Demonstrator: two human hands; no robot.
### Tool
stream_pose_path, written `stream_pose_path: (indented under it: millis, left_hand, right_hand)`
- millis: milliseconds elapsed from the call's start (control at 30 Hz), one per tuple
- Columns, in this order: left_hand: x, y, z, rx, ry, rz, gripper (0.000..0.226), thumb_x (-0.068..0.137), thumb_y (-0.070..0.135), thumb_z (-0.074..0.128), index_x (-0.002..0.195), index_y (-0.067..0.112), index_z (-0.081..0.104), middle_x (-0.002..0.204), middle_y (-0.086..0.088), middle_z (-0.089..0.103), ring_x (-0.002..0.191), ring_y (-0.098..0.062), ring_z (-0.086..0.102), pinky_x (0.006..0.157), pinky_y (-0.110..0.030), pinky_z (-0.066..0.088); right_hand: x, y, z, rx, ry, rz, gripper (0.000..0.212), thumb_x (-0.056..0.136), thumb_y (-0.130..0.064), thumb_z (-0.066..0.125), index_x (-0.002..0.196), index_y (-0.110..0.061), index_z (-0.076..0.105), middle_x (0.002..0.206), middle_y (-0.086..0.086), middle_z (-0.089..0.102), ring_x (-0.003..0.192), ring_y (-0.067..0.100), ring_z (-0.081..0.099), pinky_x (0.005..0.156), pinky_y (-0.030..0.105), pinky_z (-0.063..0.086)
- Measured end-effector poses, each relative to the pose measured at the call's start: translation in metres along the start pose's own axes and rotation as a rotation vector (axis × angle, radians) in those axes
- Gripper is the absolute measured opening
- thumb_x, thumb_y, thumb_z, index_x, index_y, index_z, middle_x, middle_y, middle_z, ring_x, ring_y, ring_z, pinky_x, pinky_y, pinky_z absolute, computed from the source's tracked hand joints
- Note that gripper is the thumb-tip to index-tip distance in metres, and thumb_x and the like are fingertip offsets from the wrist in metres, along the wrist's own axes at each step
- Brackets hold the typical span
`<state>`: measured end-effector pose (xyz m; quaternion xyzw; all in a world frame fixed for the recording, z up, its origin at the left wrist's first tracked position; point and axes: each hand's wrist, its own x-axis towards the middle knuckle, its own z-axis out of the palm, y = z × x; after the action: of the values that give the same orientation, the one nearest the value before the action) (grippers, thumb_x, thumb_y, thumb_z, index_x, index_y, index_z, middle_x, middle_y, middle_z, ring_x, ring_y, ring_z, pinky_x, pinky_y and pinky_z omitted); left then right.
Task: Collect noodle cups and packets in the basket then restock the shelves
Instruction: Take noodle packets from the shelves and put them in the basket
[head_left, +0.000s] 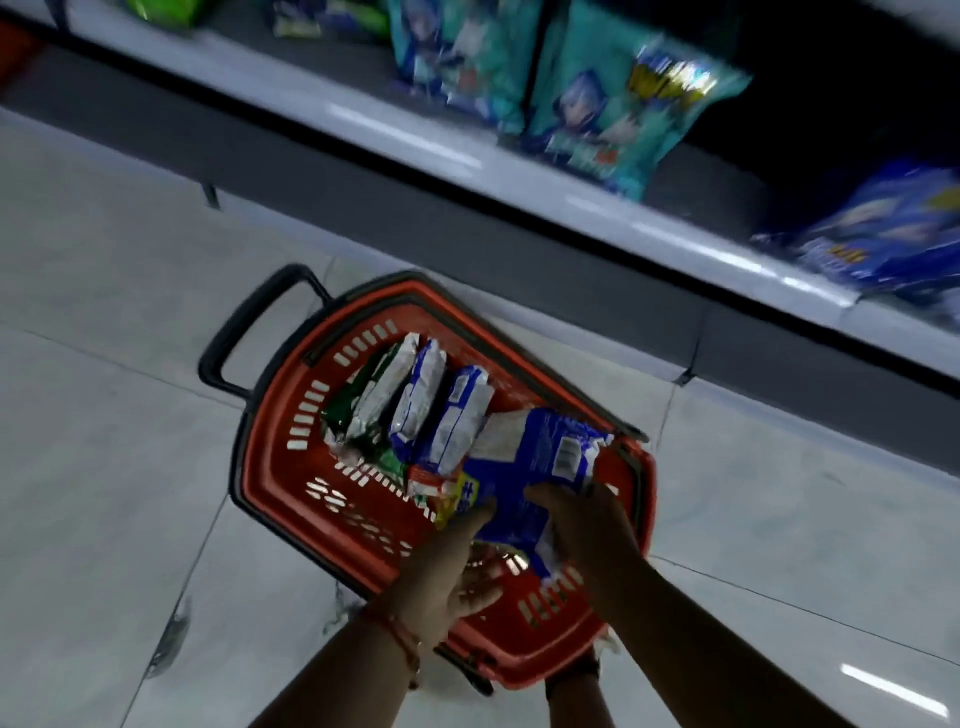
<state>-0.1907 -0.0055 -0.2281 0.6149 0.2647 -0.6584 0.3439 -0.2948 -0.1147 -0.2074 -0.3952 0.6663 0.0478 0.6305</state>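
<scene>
A red plastic basket (270, 467) with a black handle (249, 332) stands on the floor below me. Several noodle packets stand on edge inside it, blue-and-white ones (441, 410) beside a green one (358, 400). A large blue-and-white packet (535, 467) lies over the basket's right half. My right hand (587, 525) grips its near right edge. My left hand (447, 566) holds its near left edge from underneath, with the thumb at the packet's side. Small red and yellow packets (441, 491) lie beneath it.
A low shelf (415, 140) runs diagonally across the top, with teal packets (587, 104) and blue packets (893, 234) on it. A dark kick panel (395, 223) sits below the shelf edge. Pale floor tiles (104, 415) surround the basket.
</scene>
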Motion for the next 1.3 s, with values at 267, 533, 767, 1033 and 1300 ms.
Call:
stream_pose_path:
  millis: [267, 533, 767, 1033, 1300]
  left_hand:
    - [-0.257, 0.081, 0.063, 0.335, -0.347, 0.599, 0.05, 0.087, 0.022, 0.069, 0.134, 0.027, 0.053, 0.121, -0.003, 0.07, 0.107, -0.025, 0.069, 0.096, -0.049, 0.052]
    - [-0.507, 0.068, 0.194, 0.469, -0.23, 1.422, 0.097, 0.078, 0.007, 0.079, 0.145, 0.046, 0.02, 0.118, 0.027, 0.059, 0.1, 0.011, 0.062, 0.079, -0.01, 0.05]
    - [-0.656, 0.022, 0.298, 0.491, -0.288, 1.82, 0.095, 0.079, 0.009, 0.078, 0.139, 0.058, 0.023, 0.115, 0.039, 0.058, 0.103, 0.012, 0.06, 0.074, -0.011, 0.051]
    - [-0.767, -0.009, 0.393, 0.669, -0.498, 2.105, 0.099, 0.079, 0.019, 0.079, 0.134, 0.074, 0.016, 0.117, 0.049, 0.048, 0.103, 0.017, 0.056, 0.069, -0.011, 0.052]
    - [-0.788, -0.029, 0.503, 0.888, -0.679, 2.179, 0.099, 0.082, 0.032, 0.075, 0.131, 0.078, 0.002, 0.125, 0.054, 0.032, 0.105, 0.029, 0.044, 0.066, -0.003, 0.046]
  right_hand:
    - [-0.242, -0.122, -0.114, 0.077, -0.155, -0.427, 0.032, 0.088, 0.001, 0.064, 0.113, -0.019, 0.065, 0.099, -0.002, 0.077, 0.091, 0.016, 0.074, 0.067, 0.025, 0.059]
    - [-0.429, -0.198, -0.258, 0.178, 0.014, -0.878, 0.048, 0.087, 0.005, 0.064, 0.126, -0.021, 0.056, 0.106, 0.0, 0.075, 0.095, 0.019, 0.072, 0.079, 0.033, 0.059]
    - [-0.57, -0.215, -0.378, 0.178, 0.171, -1.257, 0.063, 0.089, 0.01, 0.057, 0.129, -0.037, 0.046, 0.109, -0.011, 0.073, 0.096, 0.009, 0.071, 0.073, 0.018, 0.053]
    - [-0.654, -0.208, -0.477, 0.258, 0.405, -1.388, 0.059, 0.092, -0.012, 0.065, 0.133, -0.048, 0.041, 0.114, -0.019, 0.069, 0.102, 0.004, 0.068, 0.082, 0.03, 0.057]
    - [-0.656, -0.195, -0.566, 0.457, 0.706, -1.292, 0.06, 0.076, -0.026, 0.076, 0.126, -0.047, 0.05, 0.114, -0.011, 0.069, 0.098, 0.008, 0.07, 0.081, 0.036, 0.06]
